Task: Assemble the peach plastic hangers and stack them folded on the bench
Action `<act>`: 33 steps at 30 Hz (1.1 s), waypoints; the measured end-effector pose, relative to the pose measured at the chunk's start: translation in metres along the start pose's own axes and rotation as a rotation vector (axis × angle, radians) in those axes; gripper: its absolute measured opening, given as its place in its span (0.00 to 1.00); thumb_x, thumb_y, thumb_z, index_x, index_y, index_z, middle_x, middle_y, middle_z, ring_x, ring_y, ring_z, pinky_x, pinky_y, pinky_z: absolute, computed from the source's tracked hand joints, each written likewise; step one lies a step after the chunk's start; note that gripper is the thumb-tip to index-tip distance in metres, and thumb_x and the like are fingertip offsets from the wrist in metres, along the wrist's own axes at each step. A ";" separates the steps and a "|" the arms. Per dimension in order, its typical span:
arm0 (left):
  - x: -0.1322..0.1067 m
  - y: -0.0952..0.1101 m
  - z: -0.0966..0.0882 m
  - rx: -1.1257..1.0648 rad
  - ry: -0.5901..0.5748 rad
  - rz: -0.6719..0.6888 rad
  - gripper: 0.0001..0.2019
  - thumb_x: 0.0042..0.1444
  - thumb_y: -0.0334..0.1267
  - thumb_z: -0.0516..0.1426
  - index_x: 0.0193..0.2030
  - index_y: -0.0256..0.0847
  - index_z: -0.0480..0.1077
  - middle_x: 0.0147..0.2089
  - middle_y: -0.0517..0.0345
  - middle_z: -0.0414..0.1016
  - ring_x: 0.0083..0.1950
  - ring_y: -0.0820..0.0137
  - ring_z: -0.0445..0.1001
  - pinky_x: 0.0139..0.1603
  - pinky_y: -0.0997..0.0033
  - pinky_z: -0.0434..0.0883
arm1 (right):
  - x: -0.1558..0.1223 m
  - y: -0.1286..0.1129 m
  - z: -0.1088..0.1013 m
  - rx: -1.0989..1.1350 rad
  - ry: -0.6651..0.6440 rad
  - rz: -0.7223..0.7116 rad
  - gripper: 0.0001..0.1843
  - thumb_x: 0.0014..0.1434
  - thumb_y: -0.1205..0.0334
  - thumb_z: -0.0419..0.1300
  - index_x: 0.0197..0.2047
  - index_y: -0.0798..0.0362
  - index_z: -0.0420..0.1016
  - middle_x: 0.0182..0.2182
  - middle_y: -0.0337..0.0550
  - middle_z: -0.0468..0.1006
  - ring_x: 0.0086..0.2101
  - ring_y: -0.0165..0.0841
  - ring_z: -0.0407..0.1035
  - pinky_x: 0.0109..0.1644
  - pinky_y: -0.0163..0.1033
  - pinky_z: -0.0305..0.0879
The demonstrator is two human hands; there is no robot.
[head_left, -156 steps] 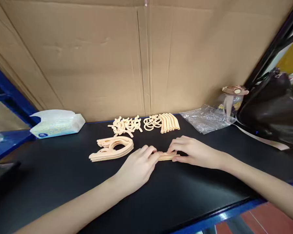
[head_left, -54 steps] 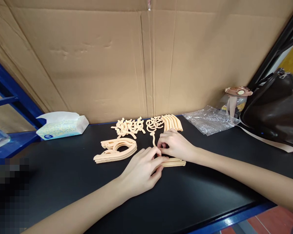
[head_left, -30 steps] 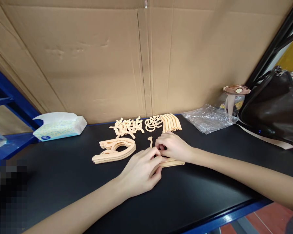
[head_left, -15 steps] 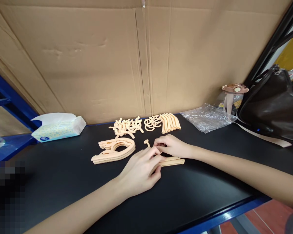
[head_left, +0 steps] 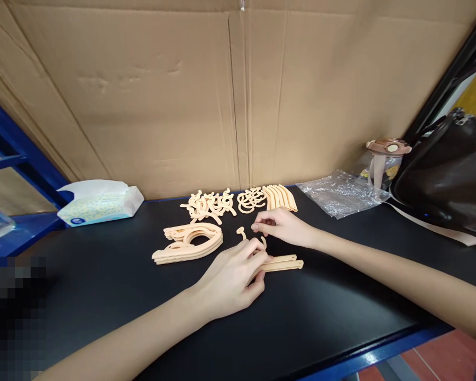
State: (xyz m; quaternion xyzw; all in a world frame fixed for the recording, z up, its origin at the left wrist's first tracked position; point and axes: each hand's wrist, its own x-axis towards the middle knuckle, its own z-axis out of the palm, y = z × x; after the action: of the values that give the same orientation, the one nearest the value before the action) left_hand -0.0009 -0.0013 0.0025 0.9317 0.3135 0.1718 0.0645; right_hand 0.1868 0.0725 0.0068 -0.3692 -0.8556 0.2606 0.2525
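My left hand is closed over a beige plastic folding hanger low on the black table. Two straight arms of the hanger stick out to the right from under my fingers, and a hook end shows above my knuckles. My right hand is raised just beyond, apart from the hanger, with thumb and fingertips pinched together; anything between them is too small to make out. To the left lies a stack of folded beige hanger parts.
Behind my hands lie a heap of beige hooks, curved pieces and a row of beige arms. A tissue pack stands left. Clear plastic bag, bottle and dark handbag occupy the right. Cardboard backs the table.
My right hand has lifted away from the hanger, up and slightly back, uncovering a small curved piece beside my left fingers. My left hand keeps its hold. The view has shifted slightly.
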 end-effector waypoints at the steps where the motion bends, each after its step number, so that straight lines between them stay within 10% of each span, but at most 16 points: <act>1: 0.000 0.000 -0.001 0.000 -0.005 -0.002 0.10 0.56 0.28 0.50 0.42 0.40 0.69 0.43 0.56 0.67 0.40 0.69 0.68 0.37 0.70 0.68 | 0.002 -0.001 -0.003 -0.039 0.009 0.003 0.13 0.63 0.57 0.54 0.32 0.55 0.73 0.23 0.36 0.73 0.25 0.26 0.65 0.30 0.31 0.58; 33: 0.000 -0.001 -0.001 0.016 -0.018 0.025 0.11 0.56 0.28 0.50 0.44 0.41 0.67 0.41 0.55 0.67 0.41 0.67 0.68 0.39 0.71 0.69 | 0.088 -0.018 0.024 -0.887 0.137 0.117 0.13 0.58 0.64 0.54 0.36 0.61 0.79 0.35 0.59 0.80 0.38 0.42 0.73 0.46 0.44 0.54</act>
State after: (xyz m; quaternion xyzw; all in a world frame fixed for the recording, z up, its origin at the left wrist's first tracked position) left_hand -0.0013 -0.0007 0.0032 0.9375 0.3026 0.1620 0.0579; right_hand 0.1099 0.1227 0.0221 -0.5057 -0.8437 -0.1424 0.1107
